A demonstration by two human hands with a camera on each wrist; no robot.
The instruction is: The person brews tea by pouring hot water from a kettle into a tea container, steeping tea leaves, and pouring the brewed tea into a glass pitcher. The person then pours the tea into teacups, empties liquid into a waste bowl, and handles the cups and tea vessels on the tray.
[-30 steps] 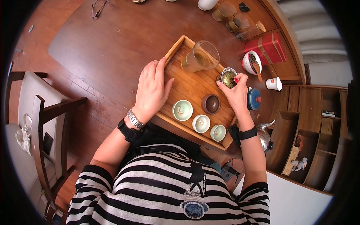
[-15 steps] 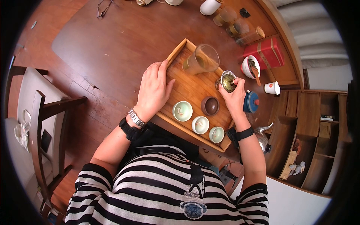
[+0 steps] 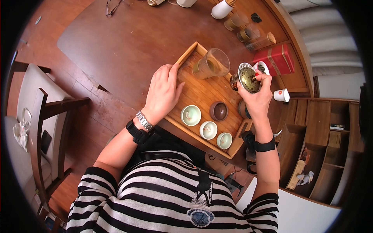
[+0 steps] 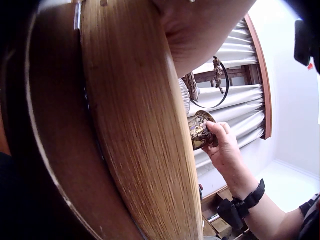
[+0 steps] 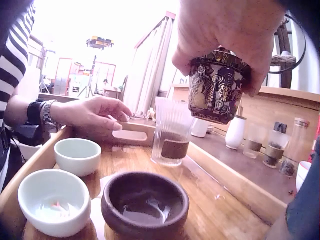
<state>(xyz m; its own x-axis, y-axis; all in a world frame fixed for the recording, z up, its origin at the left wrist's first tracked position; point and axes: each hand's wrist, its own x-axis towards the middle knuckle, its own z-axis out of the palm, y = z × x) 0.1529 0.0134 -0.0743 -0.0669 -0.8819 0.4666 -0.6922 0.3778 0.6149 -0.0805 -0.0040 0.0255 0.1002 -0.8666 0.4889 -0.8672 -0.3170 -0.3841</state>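
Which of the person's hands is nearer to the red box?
The right hand: it grips a patterned cup just this side of the red box. The left hand is farther, across the tray at its left rim.

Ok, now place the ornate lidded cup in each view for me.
Head: the ornate lidded cup is right of centre, above mid-height.
Left wrist: the cup is right of centre, near mid-height.
Right wrist: the cup is right of centre, upper half.
Shared landmark: the right hand gripping it.

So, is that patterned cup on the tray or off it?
Off: the right hand holds the patterned cup raised clear of the tray.
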